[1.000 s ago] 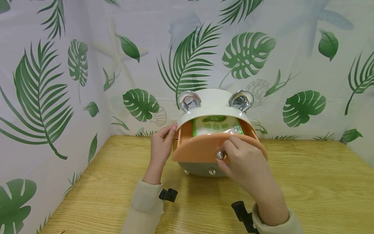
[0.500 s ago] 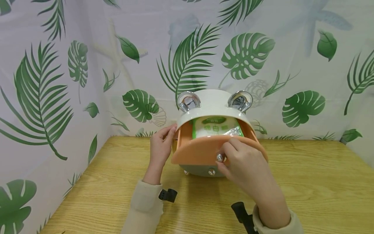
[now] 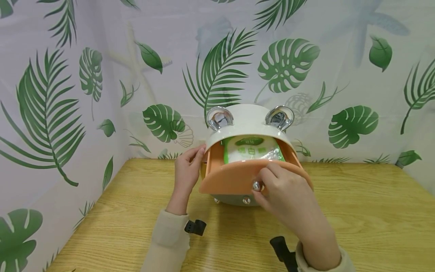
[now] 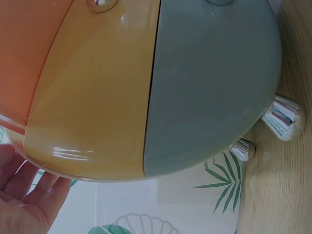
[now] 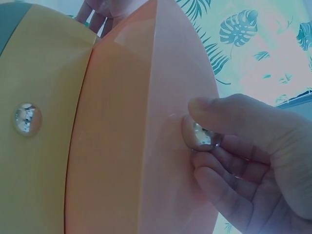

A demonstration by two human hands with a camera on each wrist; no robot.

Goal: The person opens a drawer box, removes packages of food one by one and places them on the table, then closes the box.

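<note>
A rounded, animal-shaped drawer cabinet (image 3: 249,119) with a white shell and silver ring eyes stands on the table. Its orange top drawer (image 3: 231,177) is pulled out, and a green-and-white bag of white sugar (image 3: 251,148) lies inside. My right hand (image 3: 289,192) pinches the drawer's silver knob (image 5: 204,136) between thumb and fingers. At the cabinet's left side, my left hand (image 3: 187,168) grips the shell's edge; in the left wrist view its fingers (image 4: 48,195) reach round behind that edge. Beneath the orange drawer, the yellow drawer (image 4: 92,97) and grey-green drawer (image 4: 209,92) are closed.
The cabinet rests on silver feet (image 4: 285,117) on a wood-grain table (image 3: 136,211). Close behind it hangs a white cloth (image 3: 231,22) printed with green leaves, which also runs along the left side.
The orange drawer has come slightly further out toward me and lower in view, with my right hand on its knob. More of the bag shows. My left hand has stayed in place.
</note>
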